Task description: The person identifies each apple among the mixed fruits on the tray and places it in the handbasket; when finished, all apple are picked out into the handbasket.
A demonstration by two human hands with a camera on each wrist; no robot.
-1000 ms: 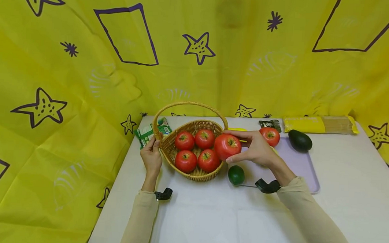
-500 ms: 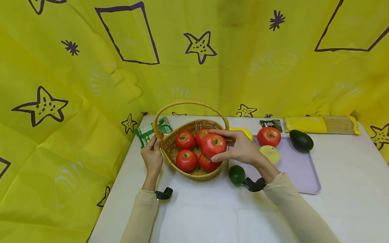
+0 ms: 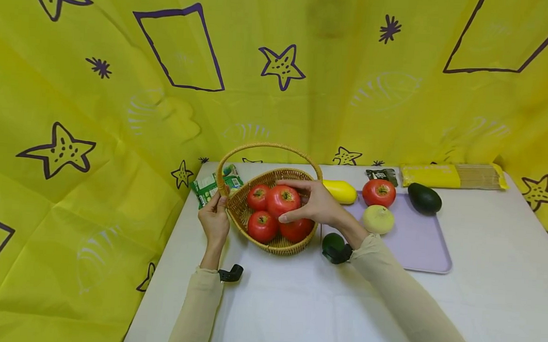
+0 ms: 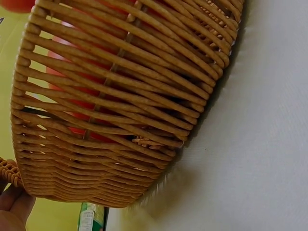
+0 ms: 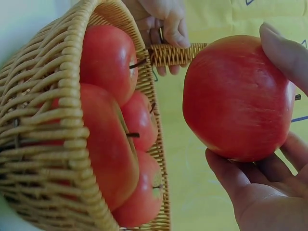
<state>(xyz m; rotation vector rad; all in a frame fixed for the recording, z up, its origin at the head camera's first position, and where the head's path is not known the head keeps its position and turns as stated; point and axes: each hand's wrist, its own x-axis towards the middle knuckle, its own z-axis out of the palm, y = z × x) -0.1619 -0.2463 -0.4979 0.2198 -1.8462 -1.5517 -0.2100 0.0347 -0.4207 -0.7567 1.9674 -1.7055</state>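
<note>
My right hand [image 3: 321, 203] holds a red apple [image 3: 283, 200] over the wicker basket [image 3: 284, 250], thumb on one side and fingers on the other. In the right wrist view this apple [image 5: 238, 98] is apart from several red apples [image 5: 108, 62] lying inside the basket. At the basket's left end, my left hand [image 3: 214, 222] grips the base of the arched handle [image 3: 268, 144]. The left wrist view shows the woven wall [image 4: 115, 96] close up, with red showing through its gaps, and part of the left hand [image 4: 17, 209] at the corner.
Right of the basket lies a lilac tray [image 3: 423, 246] with a pale yellow round fruit [image 3: 378, 219], another red apple [image 3: 379, 192] and an avocado [image 3: 424, 198]. Behind stands a spaghetti pack [image 3: 455, 175]. A green packet [image 3: 202, 192] lies left; a dark green fruit [image 3: 332, 242] sits near the right wrist.
My right hand has carried the apple leftward, from the basket's right rim to over its middle. The left hand stays at the handle, and the basket has not moved.
</note>
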